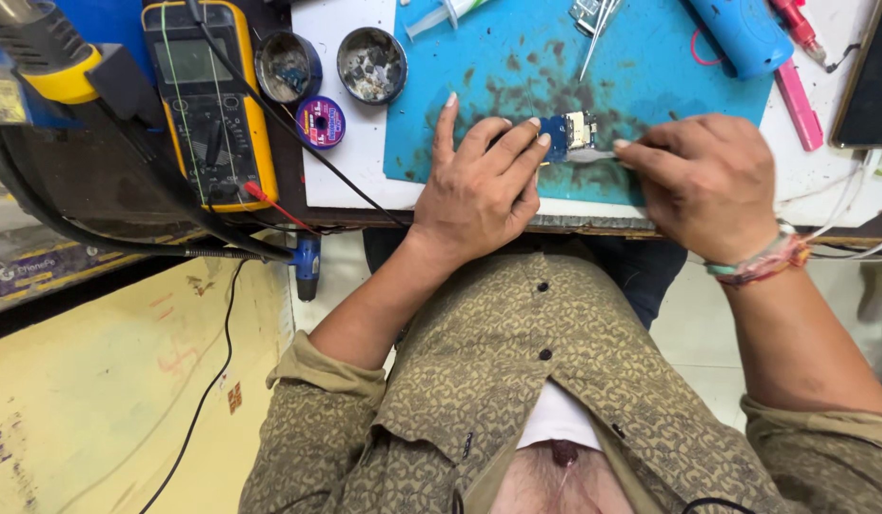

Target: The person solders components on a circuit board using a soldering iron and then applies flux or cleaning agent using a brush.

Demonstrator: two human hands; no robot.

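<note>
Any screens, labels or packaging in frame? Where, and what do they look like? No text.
Multimeter: far left of the bench, yellow case, grey rectangular display, dark dial.
Solder spool: right of the multimeter, small and round, purple label.
Dark slab: right edge, black and flat with a thin pale rim; possibly a screen, cannot tell.
</note>
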